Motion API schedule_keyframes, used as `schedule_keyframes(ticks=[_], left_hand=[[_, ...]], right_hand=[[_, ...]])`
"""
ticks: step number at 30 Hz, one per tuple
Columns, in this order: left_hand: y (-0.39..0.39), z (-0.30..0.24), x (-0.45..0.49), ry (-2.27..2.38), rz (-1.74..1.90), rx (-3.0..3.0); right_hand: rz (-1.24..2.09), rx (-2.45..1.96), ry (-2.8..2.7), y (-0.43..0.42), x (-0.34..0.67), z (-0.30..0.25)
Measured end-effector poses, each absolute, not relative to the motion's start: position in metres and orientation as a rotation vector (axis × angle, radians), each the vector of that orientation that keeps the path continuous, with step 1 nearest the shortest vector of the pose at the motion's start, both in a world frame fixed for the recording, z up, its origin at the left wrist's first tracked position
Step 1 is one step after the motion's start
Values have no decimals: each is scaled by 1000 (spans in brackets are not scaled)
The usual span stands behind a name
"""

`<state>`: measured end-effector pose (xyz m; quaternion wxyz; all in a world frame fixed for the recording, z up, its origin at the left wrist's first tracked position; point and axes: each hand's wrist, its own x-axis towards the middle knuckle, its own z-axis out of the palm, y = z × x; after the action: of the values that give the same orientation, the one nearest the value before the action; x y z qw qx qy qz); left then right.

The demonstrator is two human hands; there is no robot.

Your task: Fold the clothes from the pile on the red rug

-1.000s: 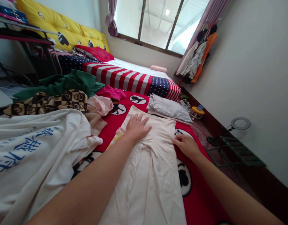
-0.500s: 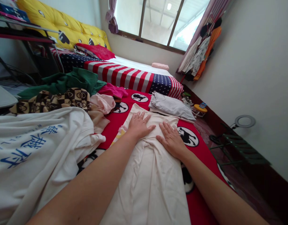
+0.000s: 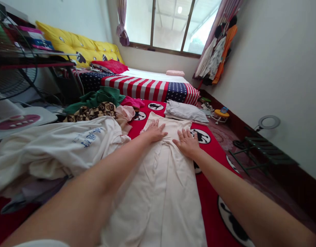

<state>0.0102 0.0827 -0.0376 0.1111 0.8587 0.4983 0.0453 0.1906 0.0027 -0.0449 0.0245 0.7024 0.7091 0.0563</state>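
Cream garment: a long, pale piece of clothing (image 3: pixel 173 195) lies lengthwise in the centre, its narrower end away from the viewer, with creases running down its length.
Left hand: the wearer's left hand (image 3: pixel 155 132) rests palm down on the upper part of the garment, fingers straight and spread apart, gripping nothing.
Right hand: the right hand (image 3: pixel 188 143) lies palm down at the garment's right edge, fingers spread and pointing away from the viewer, with hold of nothing; a gap separates the two hands.
Red blanket: beneath the garment is a red blanket (image 3: pixel 208 195) with round white patches bearing black figures.
Folded clothes: just beyond the garment's far right corner sits a pale grey folded stack (image 3: pixel 185 112).
Loose laundry: on the left, a white garment with blue lettering (image 3: pixel 108 135) lies crumpled; behind it are a brown checked cloth (image 3: pixel 96 112), a green cloth (image 3: pixel 101 97), a pale pink cloth (image 3: pixel 125 112) and a bright pink cloth (image 3: pixel 133 102).
Far side: a bed with a stars-and-stripes cover (image 3: pixel 140 87) stands below a window (image 3: pixel 170 27).
Right wall: clothes hang (image 3: pixel 219 56) near the curtain; lower down are a yellow stool (image 3: pixel 221 113) and a dark slatted chair (image 3: pixel 268 151).
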Motion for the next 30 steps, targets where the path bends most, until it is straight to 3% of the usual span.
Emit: schedule_keyframes(ticks=[9, 14, 22, 28, 30], left_hand=[[-23, -38, -100, 972, 345, 2848], [-77, -24, -150, 699, 268, 2969], [-122, -3, -173, 525, 84, 2737], [-133, 7, -152, 502, 241, 2453], [-142, 24, -146, 488, 196, 2389]], right_hand=[[115, 1811, 2834, -140, 226, -54], [-30, 1424, 3155, -190, 245, -45], [-511, 1164, 3145, -213, 224, -35], [-798, 1275, 3158, -216, 209, -21], [-750, 1329, 3157, -226, 205, -4]])
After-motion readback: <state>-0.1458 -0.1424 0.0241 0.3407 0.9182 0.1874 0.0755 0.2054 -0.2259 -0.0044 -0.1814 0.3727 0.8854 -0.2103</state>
